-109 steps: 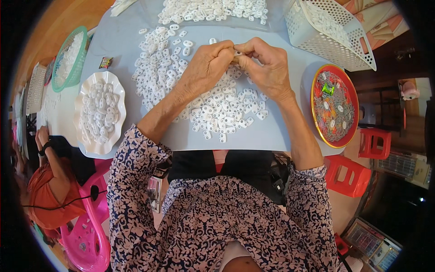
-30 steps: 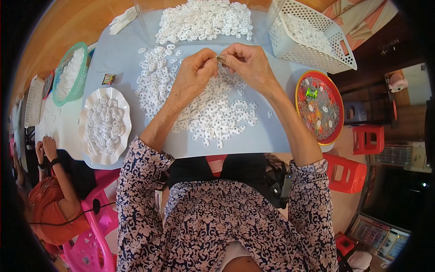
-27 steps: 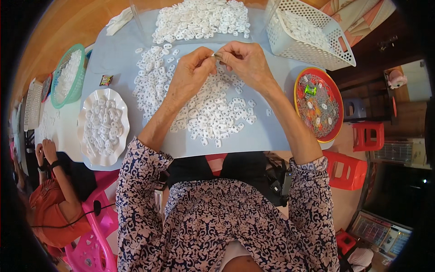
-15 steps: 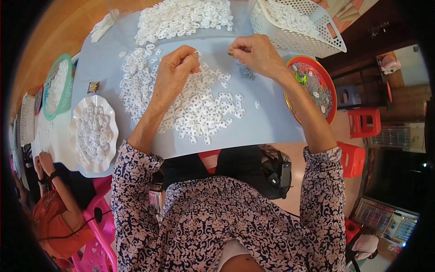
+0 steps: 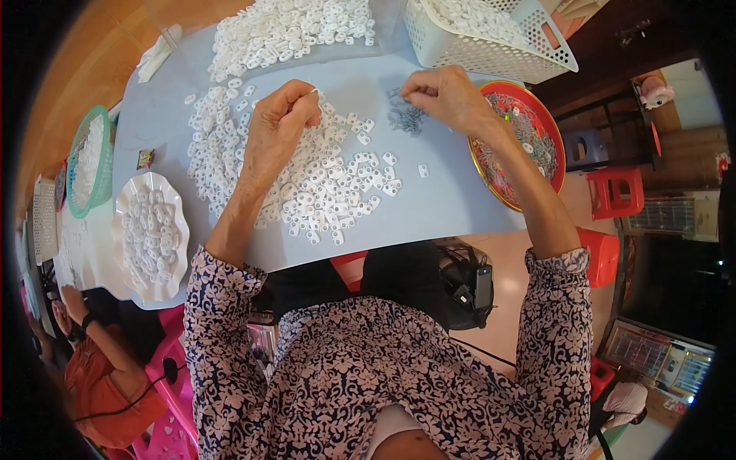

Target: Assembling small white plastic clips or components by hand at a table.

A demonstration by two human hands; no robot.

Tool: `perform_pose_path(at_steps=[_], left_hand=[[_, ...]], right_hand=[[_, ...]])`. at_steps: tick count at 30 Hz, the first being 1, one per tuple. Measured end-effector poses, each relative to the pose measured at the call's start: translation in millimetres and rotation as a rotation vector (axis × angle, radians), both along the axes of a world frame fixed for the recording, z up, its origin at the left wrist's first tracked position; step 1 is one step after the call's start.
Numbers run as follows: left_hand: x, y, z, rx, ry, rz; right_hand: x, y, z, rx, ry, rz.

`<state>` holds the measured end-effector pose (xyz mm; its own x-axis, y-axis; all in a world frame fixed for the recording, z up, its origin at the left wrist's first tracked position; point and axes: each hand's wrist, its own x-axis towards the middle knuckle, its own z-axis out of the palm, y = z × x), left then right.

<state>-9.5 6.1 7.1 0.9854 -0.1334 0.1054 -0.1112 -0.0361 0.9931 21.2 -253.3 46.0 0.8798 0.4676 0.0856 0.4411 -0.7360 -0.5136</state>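
Observation:
My left hand point(image 5: 282, 119) hovers above a spread of small white oval plastic pieces point(image 5: 330, 192), each with dark-looking holes. Its thumb and forefinger are closed on one white plastic piece point(image 5: 314, 90), of which only the edge shows. Over to the right, my right hand point(image 5: 451, 96) is pinched together at the edge of a small pile of thin grey metal pins point(image 5: 405, 116). Whatever lies between its fingertips is hidden.
A red bowl point(image 5: 558, 138) of grey pins sits under my right forearm. Behind stand a white perforated basket point(image 5: 491, 57) and a heap of white pieces point(image 5: 291, 31). At left are a scalloped white plate point(image 5: 182, 238), a green basket point(image 5: 101, 184) and another person's hands point(image 5: 70, 307).
My right hand has moved right across the table, uncovering more of the grey pin pile. My left hand keeps its pinch on the white piece. The view has shifted slightly.

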Motion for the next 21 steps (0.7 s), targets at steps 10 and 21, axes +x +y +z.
perform_pose_path(at_steps=[10,21], left_hand=[[-0.1,-1.2,-2.4,0.013,-0.012,-0.023],[0.4,-0.4,-4.2,0.034,-0.027,-0.04]], right_hand=[[18.3,15.1,-13.8,-0.165,-0.194,0.04],[13.8,32.3,-12.2,-0.269,-0.182,0.028]])
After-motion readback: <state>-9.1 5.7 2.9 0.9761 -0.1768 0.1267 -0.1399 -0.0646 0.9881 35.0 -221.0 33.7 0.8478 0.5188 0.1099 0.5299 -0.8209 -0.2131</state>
